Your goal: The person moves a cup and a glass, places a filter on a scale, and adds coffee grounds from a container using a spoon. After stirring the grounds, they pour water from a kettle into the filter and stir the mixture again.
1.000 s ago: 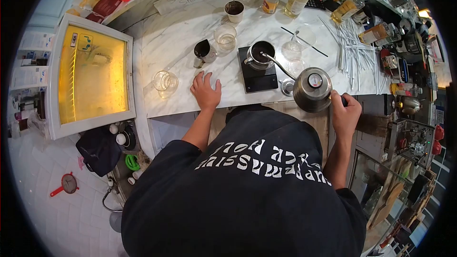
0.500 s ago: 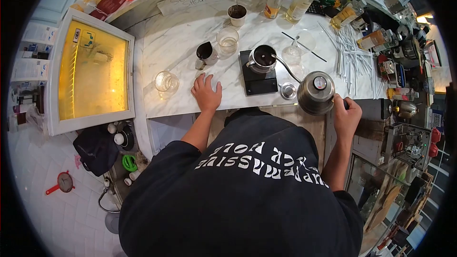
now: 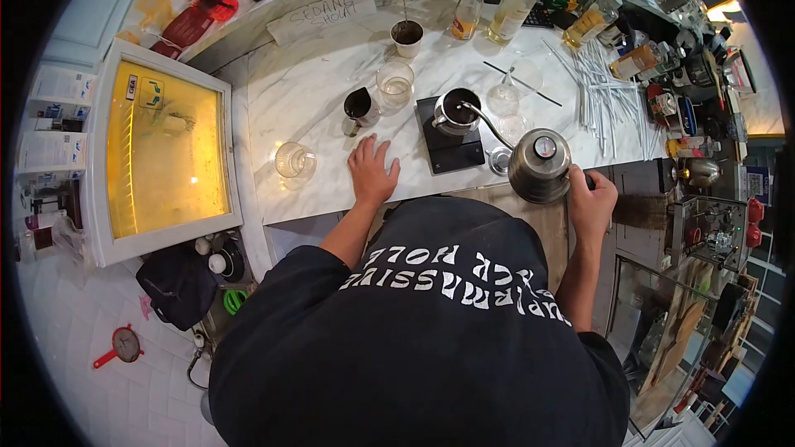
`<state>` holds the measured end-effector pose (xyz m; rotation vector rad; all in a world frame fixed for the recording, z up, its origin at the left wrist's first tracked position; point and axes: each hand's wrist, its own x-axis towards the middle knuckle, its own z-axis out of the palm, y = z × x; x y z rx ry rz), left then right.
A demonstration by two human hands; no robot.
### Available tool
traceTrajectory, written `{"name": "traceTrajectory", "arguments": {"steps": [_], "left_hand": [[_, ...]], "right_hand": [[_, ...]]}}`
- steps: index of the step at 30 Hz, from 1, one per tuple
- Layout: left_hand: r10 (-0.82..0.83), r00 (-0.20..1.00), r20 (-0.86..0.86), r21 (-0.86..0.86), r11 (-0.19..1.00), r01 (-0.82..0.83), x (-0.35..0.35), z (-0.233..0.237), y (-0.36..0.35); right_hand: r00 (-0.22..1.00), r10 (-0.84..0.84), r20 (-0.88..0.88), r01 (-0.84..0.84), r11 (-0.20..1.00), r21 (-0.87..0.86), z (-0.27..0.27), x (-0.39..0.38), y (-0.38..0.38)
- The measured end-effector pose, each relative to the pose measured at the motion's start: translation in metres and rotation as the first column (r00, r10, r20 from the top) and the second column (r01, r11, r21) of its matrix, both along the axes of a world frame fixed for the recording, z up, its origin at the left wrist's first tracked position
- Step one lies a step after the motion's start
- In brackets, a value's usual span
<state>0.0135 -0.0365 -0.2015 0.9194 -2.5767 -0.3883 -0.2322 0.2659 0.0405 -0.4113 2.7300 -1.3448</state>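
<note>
My right hand (image 3: pixel 591 201) is wrapped round the handle of a steel gooseneck kettle (image 3: pixel 539 175) with a dial on its lid. The spout tip reaches over a round vessel (image 3: pixel 455 127) with dark contents. That vessel stands on a black scale (image 3: pixel 457 158). My left hand (image 3: pixel 373 172) lies on the marble counter, fingers spread, holding nothing. Just beyond its fingertips is a small pitcher (image 3: pixel 359 105) with a dark inside. A ribbed clear glass (image 3: pixel 295 162) stands to its left. Another clear glass (image 3: pixel 395 83) is behind the pitcher. Any water stream is too small to make out.
A paper cup (image 3: pixel 407 40) stands at the back, near a handwritten sign (image 3: pixel 321 15). Glass bottles (image 3: pixel 513 8) line the back right, beside a pile of white straws (image 3: pixel 603 99). Right of the scale are a glass server (image 3: pixel 503 99) and a small round metal item (image 3: pixel 499 161).
The kettle has shifted slightly left, its spout tip moving from the vessel's right side towards the middle. My left hand stays on the counter. The whole view has shifted a little.
</note>
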Motion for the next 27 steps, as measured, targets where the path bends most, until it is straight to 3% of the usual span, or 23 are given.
{"name": "traceTrajectory", "arguments": {"steps": [4,8,27], "left_hand": [[-0.101,0.995,0.012,0.038,0.994,0.100,-0.003,0.003,-0.004],[-0.106,0.994,0.007,0.033,0.994,0.106,-0.004,0.001,-0.005],[-0.130,0.991,0.033,0.100,0.987,0.126,-0.001,0.001,-0.008]], "right_hand": [[0.999,-0.026,-0.037,0.027,1.000,0.006,0.011,0.005,-0.001],[0.996,-0.060,-0.071,0.064,0.996,0.062,0.006,0.007,0.009],[0.992,-0.118,-0.050,0.119,0.992,0.028,0.001,0.021,0.006]]}}
